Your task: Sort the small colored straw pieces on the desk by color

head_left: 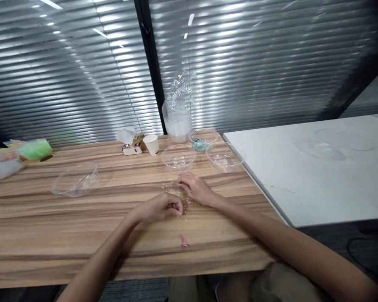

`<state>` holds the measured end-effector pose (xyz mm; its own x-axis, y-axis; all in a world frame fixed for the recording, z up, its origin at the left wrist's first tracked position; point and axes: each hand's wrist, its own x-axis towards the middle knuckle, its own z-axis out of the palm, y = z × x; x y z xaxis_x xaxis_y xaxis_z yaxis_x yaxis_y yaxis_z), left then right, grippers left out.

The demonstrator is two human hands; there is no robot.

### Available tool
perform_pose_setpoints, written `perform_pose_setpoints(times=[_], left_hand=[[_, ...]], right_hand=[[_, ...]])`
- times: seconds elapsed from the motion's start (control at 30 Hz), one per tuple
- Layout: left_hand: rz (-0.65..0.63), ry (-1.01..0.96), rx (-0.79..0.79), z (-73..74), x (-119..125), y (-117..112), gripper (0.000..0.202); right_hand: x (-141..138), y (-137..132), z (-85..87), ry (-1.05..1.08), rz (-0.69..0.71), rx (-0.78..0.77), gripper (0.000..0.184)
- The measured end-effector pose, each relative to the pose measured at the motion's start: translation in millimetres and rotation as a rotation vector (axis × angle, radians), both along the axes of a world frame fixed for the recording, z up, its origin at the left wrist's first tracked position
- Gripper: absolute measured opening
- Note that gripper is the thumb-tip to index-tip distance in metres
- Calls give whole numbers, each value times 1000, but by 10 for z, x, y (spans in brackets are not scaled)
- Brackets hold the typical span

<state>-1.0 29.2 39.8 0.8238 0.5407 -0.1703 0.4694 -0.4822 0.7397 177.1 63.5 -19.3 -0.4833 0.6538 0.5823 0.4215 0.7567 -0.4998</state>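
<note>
Scraps of something pink (184, 241) lie on the wooden table (82, 235), nearest the person. Beyond them, the left hand (164, 206) has its fingers curled in; the right hand's (193, 188) bend down, close together. Whether either set grips anything, I cannot tell. Yellowish bits (176, 192) lie between and beside the hands. Farther off stand a clear bowl (179, 168), a second bowl (226, 168), then a paper cup (151, 144) and blue pieces (200, 145).
</note>
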Motion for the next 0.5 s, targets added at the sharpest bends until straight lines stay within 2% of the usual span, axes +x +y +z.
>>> perform_pose_setpoints(times=[0.33, 0.5], left_hand=[[17, -1, -1, 46, -16, -8, 13], [5, -3, -65, 55, -12, -42, 12]], right_hand=[[-5, -8, 18, -15, 13, -9, 10], [-3, -17, 39, -23, 16, -10, 10]])
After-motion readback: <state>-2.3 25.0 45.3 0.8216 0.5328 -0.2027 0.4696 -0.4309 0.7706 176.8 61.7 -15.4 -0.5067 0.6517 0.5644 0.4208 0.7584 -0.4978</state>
